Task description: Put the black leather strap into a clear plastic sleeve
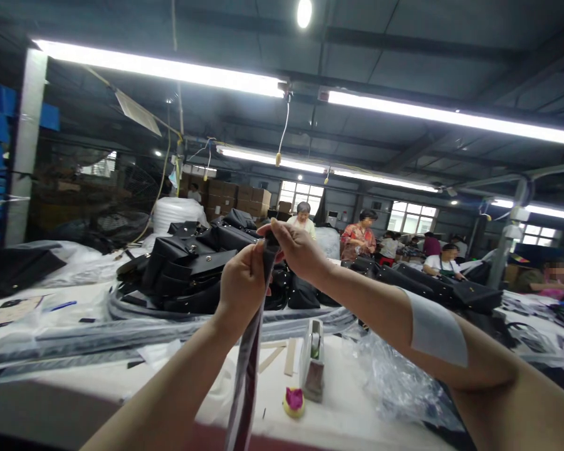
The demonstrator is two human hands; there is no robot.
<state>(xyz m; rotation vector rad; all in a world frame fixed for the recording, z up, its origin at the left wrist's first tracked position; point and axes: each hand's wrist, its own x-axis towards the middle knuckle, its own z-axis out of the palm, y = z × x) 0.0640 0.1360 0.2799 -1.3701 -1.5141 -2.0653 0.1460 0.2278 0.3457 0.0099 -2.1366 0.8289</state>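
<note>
A long dark strap (248, 369), which looks wrapped in thin plastic, hangs down from my two hands toward the bottom edge of the view. My left hand (244, 275) is closed on it near the upper end, thumb on top. My right hand (298, 247) pinches the same end just above and to the right, its fingers bent over. The strap's very tip is partly hidden by the fingers. Behind my hands lies a heap of black bags (183, 269). Below them on the white table (348, 413) stand a tape dispenser (314, 360) and a small yellow pot with magenta material (294, 402).
Plastic-wrapped strips (122, 338) cross the table on the left. Crumpled transparent plastic (399, 382) lies at the right. A phone (13, 310) and a blue pen (63, 305) are at far left. Several people work farther back. Lamps hang overhead.
</note>
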